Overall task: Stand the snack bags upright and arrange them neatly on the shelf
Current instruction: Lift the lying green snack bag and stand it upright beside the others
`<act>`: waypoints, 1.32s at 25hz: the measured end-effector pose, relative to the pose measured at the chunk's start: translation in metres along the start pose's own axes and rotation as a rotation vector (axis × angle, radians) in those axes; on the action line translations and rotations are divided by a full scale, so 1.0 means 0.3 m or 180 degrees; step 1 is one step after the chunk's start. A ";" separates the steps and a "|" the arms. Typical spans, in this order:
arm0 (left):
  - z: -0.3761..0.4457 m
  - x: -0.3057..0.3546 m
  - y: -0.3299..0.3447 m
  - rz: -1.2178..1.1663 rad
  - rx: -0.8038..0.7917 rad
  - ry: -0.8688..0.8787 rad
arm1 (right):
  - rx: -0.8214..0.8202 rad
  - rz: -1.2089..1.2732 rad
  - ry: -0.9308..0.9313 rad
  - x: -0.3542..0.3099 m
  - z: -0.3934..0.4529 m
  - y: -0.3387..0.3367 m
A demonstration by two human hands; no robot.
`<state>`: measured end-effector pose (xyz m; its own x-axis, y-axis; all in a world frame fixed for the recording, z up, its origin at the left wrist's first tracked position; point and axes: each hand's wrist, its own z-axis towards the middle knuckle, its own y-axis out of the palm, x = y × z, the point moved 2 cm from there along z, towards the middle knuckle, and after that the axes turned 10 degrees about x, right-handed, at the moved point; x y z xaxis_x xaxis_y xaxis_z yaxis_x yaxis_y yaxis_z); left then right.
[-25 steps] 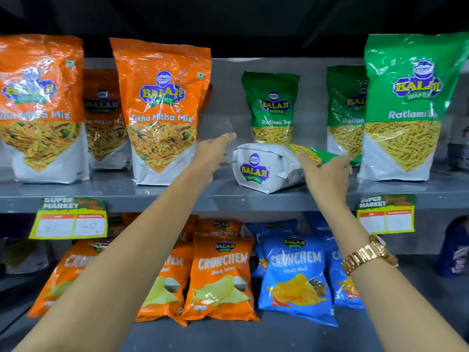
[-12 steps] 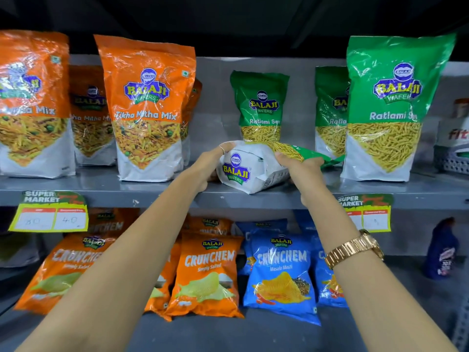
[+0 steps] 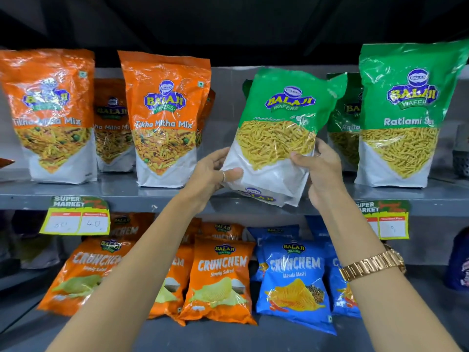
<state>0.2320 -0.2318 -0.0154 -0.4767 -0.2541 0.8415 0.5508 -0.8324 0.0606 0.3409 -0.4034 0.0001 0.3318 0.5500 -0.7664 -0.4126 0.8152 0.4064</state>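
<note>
I hold a green Ratlami Sev bag (image 3: 281, 128) upright and slightly tilted, lifted just off the grey upper shelf (image 3: 114, 193), in front of its middle. My left hand (image 3: 215, 171) grips its lower left edge. My right hand (image 3: 319, 171) grips its lower right side. Another green bag (image 3: 403, 115) stands upright at the right, with one more (image 3: 345, 123) behind it. Orange Tikha Mitha Mix bags (image 3: 165, 118) (image 3: 50, 115) stand upright on the left, and a further one (image 3: 113, 128) stands behind them.
Price tags (image 3: 76, 217) (image 3: 388, 219) hang from the upper shelf's front edge. On the lower shelf, orange Crunchem bags (image 3: 218, 280) and blue Crunchem bags (image 3: 294, 283) lean back. A dark basket (image 3: 460, 158) sits at the far right of the upper shelf.
The green bag lay on its side on the shelf; both hands took hold of it and turned it upright, lifting it off the shelf.
</note>
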 end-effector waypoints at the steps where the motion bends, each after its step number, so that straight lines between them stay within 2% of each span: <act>1: -0.011 0.005 -0.002 0.0040 -0.0112 0.0084 | -0.0044 0.0140 -0.0031 -0.007 -0.009 -0.006; 7: -0.061 0.052 0.006 0.0528 -0.0379 0.0316 | -0.0523 0.0564 -0.0307 -0.056 -0.027 -0.015; 13: -0.057 0.056 0.030 0.0640 -0.0123 0.0326 | -0.0647 0.0490 -0.0431 -0.072 0.016 -0.023; 18: 0.022 0.071 0.085 0.0909 0.0107 0.0521 | -0.0449 -0.0108 -0.0628 -0.073 0.118 -0.036; 23: 0.113 -0.003 0.148 0.1269 0.0072 0.0219 | -0.0207 -0.0971 -0.0541 0.006 0.220 -0.068; 28: 0.173 -0.075 0.176 0.1426 0.0054 0.0094 | -0.0164 -0.1167 -0.0436 0.102 0.247 -0.080; 33: 0.212 -0.125 0.195 0.2438 -0.0155 -0.0192 | 0.0146 -0.1493 0.0057 0.159 0.272 -0.094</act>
<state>0.3258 -0.2397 -0.0093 0.0644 -0.7422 0.6670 0.6808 -0.4561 -0.5732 0.4375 -0.3855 -0.0074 0.4587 0.1174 -0.8808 -0.1835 0.9824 0.0354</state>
